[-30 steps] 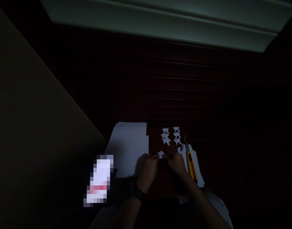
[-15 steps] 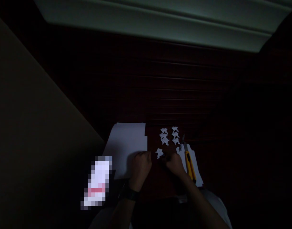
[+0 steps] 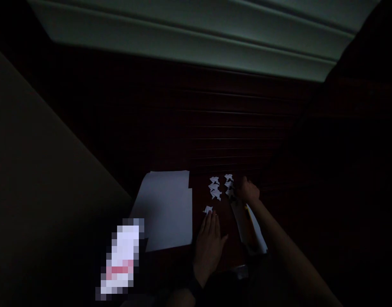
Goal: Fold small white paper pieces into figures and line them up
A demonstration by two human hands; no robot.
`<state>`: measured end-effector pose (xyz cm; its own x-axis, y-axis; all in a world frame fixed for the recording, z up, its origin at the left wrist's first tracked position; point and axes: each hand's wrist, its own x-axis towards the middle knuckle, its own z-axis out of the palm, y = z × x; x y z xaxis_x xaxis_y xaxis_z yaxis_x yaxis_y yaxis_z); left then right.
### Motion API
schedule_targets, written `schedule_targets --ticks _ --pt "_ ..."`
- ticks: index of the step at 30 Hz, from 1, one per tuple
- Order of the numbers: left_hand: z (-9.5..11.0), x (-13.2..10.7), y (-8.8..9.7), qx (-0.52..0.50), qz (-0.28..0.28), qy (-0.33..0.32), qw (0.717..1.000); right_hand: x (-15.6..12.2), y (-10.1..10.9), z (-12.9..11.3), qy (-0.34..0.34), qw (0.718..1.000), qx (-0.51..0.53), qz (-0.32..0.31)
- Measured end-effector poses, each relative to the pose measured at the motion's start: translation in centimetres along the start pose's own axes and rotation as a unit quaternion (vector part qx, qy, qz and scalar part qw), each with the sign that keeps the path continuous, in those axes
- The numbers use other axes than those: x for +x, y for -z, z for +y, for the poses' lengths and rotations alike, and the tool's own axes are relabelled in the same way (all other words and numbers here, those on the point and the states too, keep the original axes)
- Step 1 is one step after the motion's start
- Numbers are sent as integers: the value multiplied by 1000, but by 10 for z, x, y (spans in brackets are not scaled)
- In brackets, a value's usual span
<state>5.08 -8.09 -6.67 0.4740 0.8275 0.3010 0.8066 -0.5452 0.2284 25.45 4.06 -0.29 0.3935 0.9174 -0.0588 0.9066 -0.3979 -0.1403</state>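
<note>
My left hand (image 3: 209, 244) lies flat with its fingers stretched out, the fingertips on the near side of a white folded-paper figure (image 3: 207, 209). My right hand (image 3: 248, 191) is curled just right of a column of folded-paper figures (image 3: 228, 184), above the far end of the paper stack on the right. Its fingertips are in shadow, so what they grip, if anything, is hidden. Beneath the right forearm, the yellow utility knife (image 3: 251, 224) is partly covered and dark. Another column of small white figures (image 3: 215, 188) stands to the left.
Large white sheets (image 3: 170, 213) lie on the left of the dark table. A smaller stack of white paper (image 3: 259, 230) is under the knife. A pixelated bright patch (image 3: 122, 256) shows at lower left. Pale ridged panels (image 3: 198, 42) cross the top.
My left hand has opened from a fist and moved right onto the single paper figure. The right hand has moved away from it, up and right past the figures. The view has shifted slightly.
</note>
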Motion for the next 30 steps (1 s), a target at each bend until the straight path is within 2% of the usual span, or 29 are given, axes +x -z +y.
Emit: schedule_targets --ticks 5,13,18,22,26,30 --pt "-8 -9 3 -7 -7 -8 1000 21 -4 -8 12 999 -13 -50" --pt "-9 -17 17 -40 -26 -17 999 23 -8 -1 -3 997 -5 -80" --pt "-5 -14 23 -41 -20 -3 999 24 -7 2 -4 996 47 -81" --pt "-3 -12 23 -24 -4 28 999 26 -3 10 1 988 128 -82" --pt "-3 -15 19 -8 7 30 1000 22 7 19 34 962 259 -80" --pt "-2 -16 18 12 13 24 1000 7 12 15 85 902 415 -88"
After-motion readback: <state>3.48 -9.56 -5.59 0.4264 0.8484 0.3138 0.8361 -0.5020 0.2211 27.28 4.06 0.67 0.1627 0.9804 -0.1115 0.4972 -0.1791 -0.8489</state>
